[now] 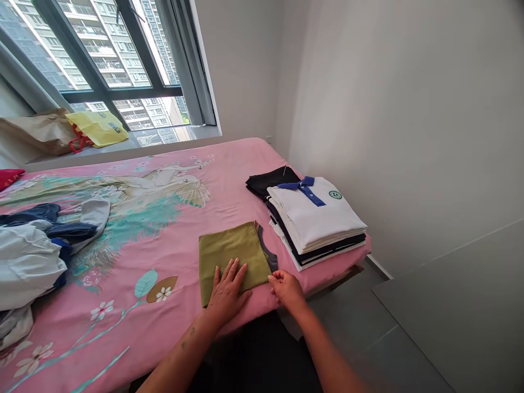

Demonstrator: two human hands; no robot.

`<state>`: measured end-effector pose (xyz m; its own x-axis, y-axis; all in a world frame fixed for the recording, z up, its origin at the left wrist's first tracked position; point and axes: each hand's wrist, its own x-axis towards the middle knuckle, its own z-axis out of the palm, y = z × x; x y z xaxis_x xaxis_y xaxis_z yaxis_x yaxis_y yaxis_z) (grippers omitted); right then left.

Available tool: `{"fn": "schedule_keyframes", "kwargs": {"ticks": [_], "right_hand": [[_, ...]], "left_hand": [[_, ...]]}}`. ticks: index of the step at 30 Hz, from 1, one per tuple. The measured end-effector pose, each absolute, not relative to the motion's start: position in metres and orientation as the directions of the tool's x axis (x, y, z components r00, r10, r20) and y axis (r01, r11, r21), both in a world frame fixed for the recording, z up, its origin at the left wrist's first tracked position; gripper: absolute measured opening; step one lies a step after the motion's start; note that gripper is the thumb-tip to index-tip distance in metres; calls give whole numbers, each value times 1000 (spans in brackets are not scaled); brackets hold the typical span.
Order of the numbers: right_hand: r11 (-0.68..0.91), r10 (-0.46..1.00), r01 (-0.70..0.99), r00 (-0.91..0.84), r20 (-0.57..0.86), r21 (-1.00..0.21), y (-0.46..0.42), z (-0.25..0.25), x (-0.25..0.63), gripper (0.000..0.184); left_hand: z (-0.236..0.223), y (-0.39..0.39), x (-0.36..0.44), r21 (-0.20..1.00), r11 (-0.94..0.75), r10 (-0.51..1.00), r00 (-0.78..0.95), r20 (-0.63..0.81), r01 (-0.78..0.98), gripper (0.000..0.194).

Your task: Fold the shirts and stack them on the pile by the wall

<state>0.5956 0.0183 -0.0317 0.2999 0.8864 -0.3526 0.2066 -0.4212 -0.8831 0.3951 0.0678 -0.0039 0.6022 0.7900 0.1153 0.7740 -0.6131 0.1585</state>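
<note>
A folded olive-green T-shirt (229, 245) with a dark grey neckband at its right end lies near the front edge of the bed. My left hand (229, 289) rests flat on it, fingers spread. At the near right corner, my right hand (286, 289) pinches the fabric between thumb and fingers. Just beyond and to the right is a stack of folded clothes, topped by a white polo shirt (327, 218) with a blue collar and a round green badge. A folded black garment (270, 183) lies behind that stack.
Crumpled white and dark blue clothes (33, 256) lie on the left of the pink flowered bedsheet (172, 322). On the windowsill are a brown paper bag (41, 131) and a yellow bag (100, 128). A wall (347, 109) rises on the right, beside a grey floor (356, 316).
</note>
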Motion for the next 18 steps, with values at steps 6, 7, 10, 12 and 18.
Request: {"fn": "schedule_keyframes", "kwargs": {"ticks": [6, 7, 10, 12, 18], "right_hand": [[-431, 881, 76, 251, -401, -899, 30, -19, 589, 19], [-413, 889, 18, 224, -399, -910, 30, -17, 588, 20], [-348, 916, -126, 165, -366, -929, 28, -12, 589, 25], [-328, 914, -186, 186, -361, -926, 26, -10, 593, 28], [-354, 872, -316, 229, -433, -880, 29, 0, 606, 26]], "left_hand": [[7, 66, 434, 223, -609, 790, 607, 85, 761, 70], [6, 67, 441, 254, -598, 797, 597, 87, 761, 69], [0, 74, 456, 424, -507, 846, 527, 80, 750, 54], [-3, 81, 461, 628, -368, 900, 432, 55, 686, 42], [-1, 100, 452, 900, -101, 941, 335, -52, 424, 37]]}}
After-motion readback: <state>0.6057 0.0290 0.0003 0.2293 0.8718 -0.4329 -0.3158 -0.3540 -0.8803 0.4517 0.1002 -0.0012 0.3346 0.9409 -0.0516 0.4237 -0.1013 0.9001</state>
